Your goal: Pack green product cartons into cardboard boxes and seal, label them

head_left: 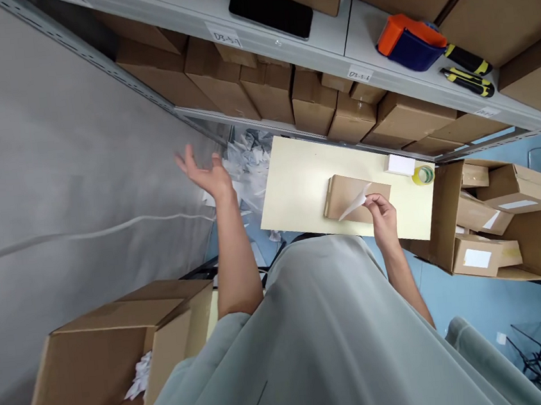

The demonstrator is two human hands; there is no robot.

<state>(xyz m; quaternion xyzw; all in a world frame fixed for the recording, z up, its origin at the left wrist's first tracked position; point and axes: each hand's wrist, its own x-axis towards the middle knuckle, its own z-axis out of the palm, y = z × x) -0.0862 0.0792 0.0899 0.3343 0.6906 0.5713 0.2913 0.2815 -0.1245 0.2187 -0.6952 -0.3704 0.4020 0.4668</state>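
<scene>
My right hand [382, 211] pinches a white paper strip [356, 202] over a small brown cardboard box [353, 197] that lies on a pale yellow table [298, 187]. My left hand [203, 173] is raised out to the left with its fingers spread and nothing in it, above a heap of crumpled white paper [247, 160] on the floor. A stack of white labels [400, 164] and a roll of clear tape [423, 175] sit at the table's far right corner.
Metal shelves [330, 35] with several brown boxes, a black tablet [271, 8], an orange and blue tape dispenser [405, 40] and two utility knives [468, 71] stand behind the table. An open carton of small labelled boxes [489, 218] lies right; another open carton [117, 354] sits lower left.
</scene>
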